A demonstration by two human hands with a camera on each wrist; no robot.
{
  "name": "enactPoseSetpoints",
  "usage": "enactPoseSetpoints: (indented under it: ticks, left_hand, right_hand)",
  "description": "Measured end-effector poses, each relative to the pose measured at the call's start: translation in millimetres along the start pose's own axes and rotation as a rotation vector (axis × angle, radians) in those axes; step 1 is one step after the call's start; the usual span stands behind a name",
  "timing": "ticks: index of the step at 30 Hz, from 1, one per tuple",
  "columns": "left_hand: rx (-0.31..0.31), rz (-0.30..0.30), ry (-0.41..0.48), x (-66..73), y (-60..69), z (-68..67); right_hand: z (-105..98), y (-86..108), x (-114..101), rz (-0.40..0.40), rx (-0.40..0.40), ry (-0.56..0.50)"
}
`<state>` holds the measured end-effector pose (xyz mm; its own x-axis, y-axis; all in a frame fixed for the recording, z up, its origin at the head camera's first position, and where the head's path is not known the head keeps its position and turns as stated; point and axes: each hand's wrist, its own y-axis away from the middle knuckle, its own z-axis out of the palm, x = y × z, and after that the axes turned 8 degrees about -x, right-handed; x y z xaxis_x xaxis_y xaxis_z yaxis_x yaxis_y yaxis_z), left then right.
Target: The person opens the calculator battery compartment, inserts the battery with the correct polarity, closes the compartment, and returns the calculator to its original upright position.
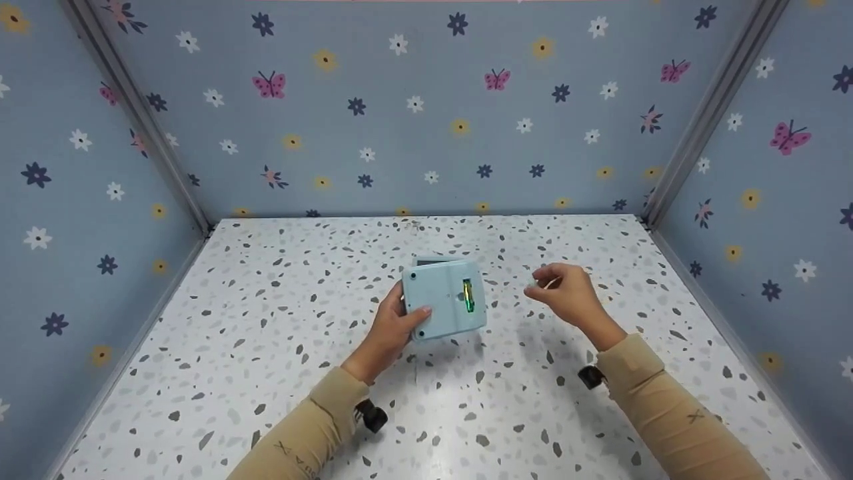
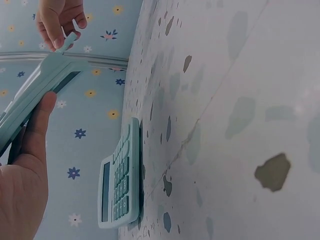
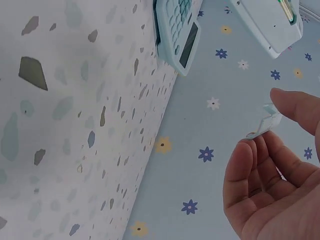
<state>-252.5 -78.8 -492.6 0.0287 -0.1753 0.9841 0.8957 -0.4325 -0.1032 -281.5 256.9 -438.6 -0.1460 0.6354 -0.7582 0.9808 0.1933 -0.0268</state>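
My left hand [image 1: 388,328] grips a light blue calculator [image 1: 440,297] along its left side, thumb over the back, which faces up. A battery [image 1: 468,296], green and gold, lies in the uncovered slot on that back. To the right, apart from the calculator, my right hand [image 1: 565,295] pinches a small light blue battery cover [image 3: 269,121] between thumb and fingers. In the head view the cover is mostly hidden by the fingertips. A second light blue calculator [image 2: 121,182] rests on the table behind the held one, its keys and dark screen showing in both wrist views.
The white speckled table [image 1: 266,347] is enclosed by blue flowered panels [image 1: 426,120] at the back and both sides. Grey metal posts [image 1: 136,120] stand at the back corners. A small black device [image 1: 372,416] hangs under the left sleeve, another [image 1: 590,377] under the right.
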Motion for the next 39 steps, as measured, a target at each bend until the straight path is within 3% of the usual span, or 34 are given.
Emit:
enactPoseSetpoints:
  ticks: [5, 24, 32, 39]
  left_hand:
    - [0.016, -0.026, -0.002, 0.4, -0.8, 0.9]
    - [0.038, -0.010, -0.001, -0.3, -4.8, 4.8]
    - [0.021, -0.009, 0.002, 2.6, -3.4, 7.5]
    - [-0.009, -0.001, 0.023, 2.1, -4.4, 8.0]
  right_hand:
    - [9, -1.4, -5, 0.006, -0.007, -0.035]
    - [30, 0.1, -27, 0.066, -0.063, -0.201]
    - [39, -0.9, -36, 0.080, -0.096, -0.243]
    - [47, -0.1, -42, 0.044, -0.116, -0.310]
